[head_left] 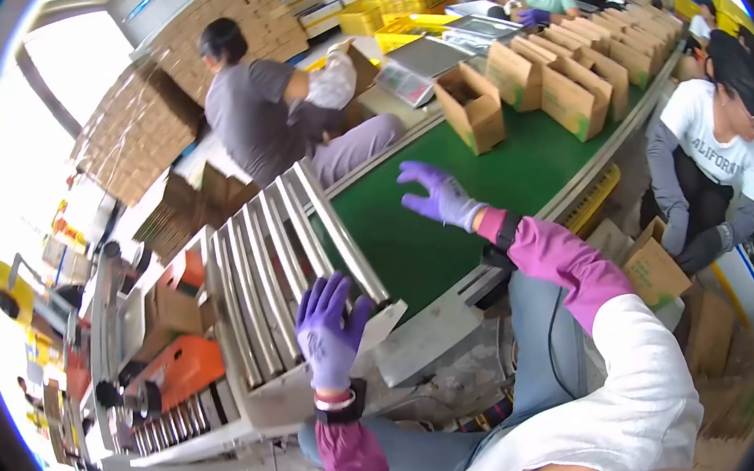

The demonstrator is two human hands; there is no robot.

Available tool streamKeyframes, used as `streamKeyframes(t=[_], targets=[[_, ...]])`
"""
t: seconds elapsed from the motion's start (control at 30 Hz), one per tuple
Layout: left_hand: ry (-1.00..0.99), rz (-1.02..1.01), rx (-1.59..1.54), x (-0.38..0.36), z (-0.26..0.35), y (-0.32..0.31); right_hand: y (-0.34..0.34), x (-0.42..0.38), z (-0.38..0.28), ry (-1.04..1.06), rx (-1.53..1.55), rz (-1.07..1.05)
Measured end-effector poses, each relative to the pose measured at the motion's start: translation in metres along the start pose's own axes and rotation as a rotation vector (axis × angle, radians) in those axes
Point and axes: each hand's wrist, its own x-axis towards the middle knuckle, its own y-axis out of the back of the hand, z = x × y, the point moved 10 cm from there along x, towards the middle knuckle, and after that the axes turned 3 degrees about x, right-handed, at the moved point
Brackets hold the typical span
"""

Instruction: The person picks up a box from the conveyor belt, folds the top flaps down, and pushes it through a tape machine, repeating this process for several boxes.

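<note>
My left hand (330,329), in a purple glove, is raised at the near edge of the metal rollers (264,272), fingers spread and empty. Over the green belt (412,223) my right hand (439,196), gloved alike, has its fingers apart and nothing in them. Beyond it an open cardboard box (472,110) stands upright on the belt. More open boxes (576,97) stand close together farther along. Neither hand visibly touches a box.
A person in grey (250,112) sits across the belt, near a scale (406,83). At the right a person in white (709,135) handles a box (654,269). An orange machine (183,374) adjoins the rollers. Stacked cartons (130,131) stand behind.
</note>
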Motion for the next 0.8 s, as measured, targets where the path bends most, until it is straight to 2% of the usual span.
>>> streamKeyframes(t=[0.03, 0.07, 0.13, 0.23, 0.3, 0.33, 0.43, 0.47, 0.53, 0.57, 0.63, 0.67, 0.73, 0.77, 0.8], targets=[[0.050, -0.015, -0.033, 0.001, -0.004, -0.002, 0.027, 0.005, 0.051, -0.070, -0.048, 0.154], [0.050, -0.014, -0.038, 0.002, -0.005, -0.002, 0.058, 0.014, 0.090, -0.158, -0.263, 0.231], [0.066, -0.016, -0.056, 0.003, -0.010, -0.004, 0.097, 0.033, 0.158, -0.258, -0.558, 0.224], [0.077, -0.057, -0.055, 0.006, -0.016, -0.010, 0.089, 0.050, 0.226, -0.459, -0.859, -0.274], [0.081, -0.075, -0.045, 0.006, -0.018, -0.013, 0.083, 0.039, 0.256, -0.690, -0.925, -0.419], [0.094, -0.061, -0.060, 0.006, -0.018, -0.012, 0.082, 0.041, 0.254, -0.570, -0.954, -0.305], [0.109, -0.054, -0.089, 0.005, -0.017, -0.012, 0.066, 0.040, 0.227, -0.545, -0.996, -0.500], [0.079, -0.018, -0.054, 0.003, -0.014, -0.008, 0.056, 0.033, 0.214, -0.536, -1.008, -0.628], [-0.047, 0.087, 0.067, -0.003, 0.007, 0.006, 0.043, 0.016, 0.162, -0.405, -0.993, -0.670], [-0.114, 0.155, 0.026, -0.012, 0.027, 0.016, 0.043, 0.001, 0.130, -0.379, -0.989, -0.668], [-0.051, 0.218, -0.396, -0.039, 0.061, 0.007, 0.048, -0.027, 0.044, -0.241, -0.790, -0.645], [0.095, 0.180, -0.712, -0.059, 0.073, -0.028, 0.047, -0.045, 0.006, -0.186, -0.695, -0.685], [0.725, -0.045, -1.322, -0.101, 0.112, -0.129, 0.042, -0.073, -0.060, -0.171, -0.597, -0.811], [0.996, -0.289, -1.739, -0.151, 0.128, -0.217, 0.038, -0.085, -0.086, -0.120, -0.536, -0.802], [1.175, -0.511, -2.267, -0.154, 0.169, -0.232, 0.030, -0.097, -0.107, -0.059, -0.524, -0.899]])
